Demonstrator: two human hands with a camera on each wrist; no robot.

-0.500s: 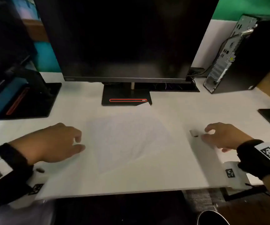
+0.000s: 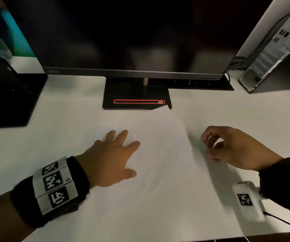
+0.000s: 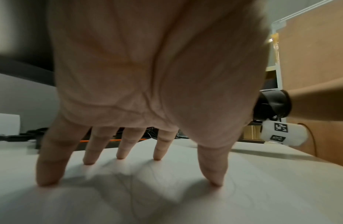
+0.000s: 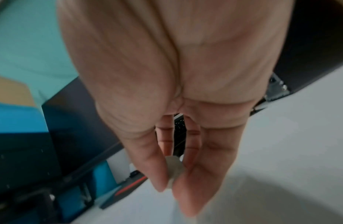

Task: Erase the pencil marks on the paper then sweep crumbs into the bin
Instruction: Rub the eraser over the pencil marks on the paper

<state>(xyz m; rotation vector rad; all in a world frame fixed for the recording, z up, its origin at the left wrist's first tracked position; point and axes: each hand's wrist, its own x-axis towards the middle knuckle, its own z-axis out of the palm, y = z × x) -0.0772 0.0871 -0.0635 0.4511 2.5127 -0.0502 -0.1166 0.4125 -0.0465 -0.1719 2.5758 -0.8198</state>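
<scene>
A white sheet of paper (image 2: 160,154) with faint pencil marks lies tilted on the white desk (image 2: 62,137). My left hand (image 2: 113,158) lies flat on the sheet's left part, fingers spread and straight, fingertips (image 3: 120,156) pressing the paper (image 3: 167,197). Just right of the sheet's edge, my right hand (image 2: 228,147) hovers with curled fingers. In the right wrist view it pinches a small whitish eraser (image 4: 173,171) between thumb and fingertips. The eraser is hidden in the head view. No bin shows.
A dark monitor (image 2: 123,41) on a black stand (image 2: 135,95) rises behind the paper, whose far corner overlaps the stand's base. Another black stand base (image 2: 10,102) is at the left, a computer tower (image 2: 276,55) at the back right. The desk's front edge runs below my wrists.
My left hand has moved right onto the paper and flattened. My right hand has taken up the eraser that lay on the desk and lifted. The head view has moved closer.
</scene>
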